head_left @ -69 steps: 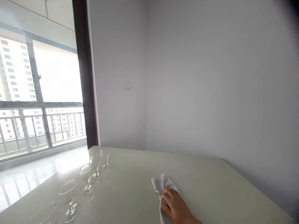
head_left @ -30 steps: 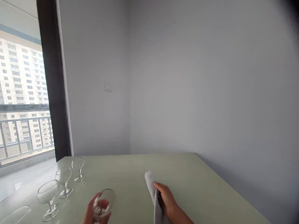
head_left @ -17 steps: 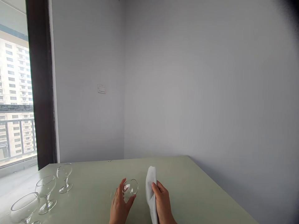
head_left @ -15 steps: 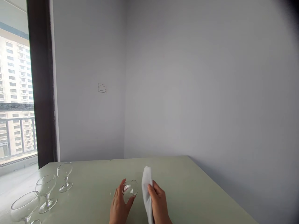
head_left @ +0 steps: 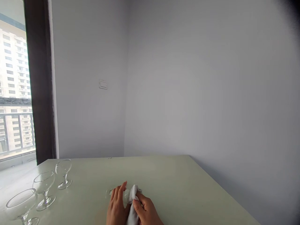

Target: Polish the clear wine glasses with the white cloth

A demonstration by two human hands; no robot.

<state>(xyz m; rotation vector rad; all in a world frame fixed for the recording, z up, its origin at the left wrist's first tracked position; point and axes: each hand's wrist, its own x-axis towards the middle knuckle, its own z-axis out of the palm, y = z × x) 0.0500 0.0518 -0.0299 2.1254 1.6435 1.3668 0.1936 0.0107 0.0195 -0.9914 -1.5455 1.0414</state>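
Glass (head_left: 117, 192) is held low in the head view, just above the pale tabletop (head_left: 187, 193), near the front edge. It is gripped by the left hand (head_left: 116, 207), whose fingers (head_left: 122, 190) are wrapped over the bowl. The glass seems to be tipped on its side, with its long way running left to right and its open mouth turned to the right, but most of it is hidden. A white cloth (head_left: 133, 203) is pressed against that right end. The cloth is bunched up in the right hand (head_left: 146, 212), whose fingers are closed tight on it. So the glass lies just to the left of the cloth, and the two are touching. Both hands are close together, and the left one is nearer to the glass.

Three more glasses (head_left: 44, 189) are stood upright in a row far off to the left, well apart from the hands. A window (head_left: 14, 93) is seen behind them.
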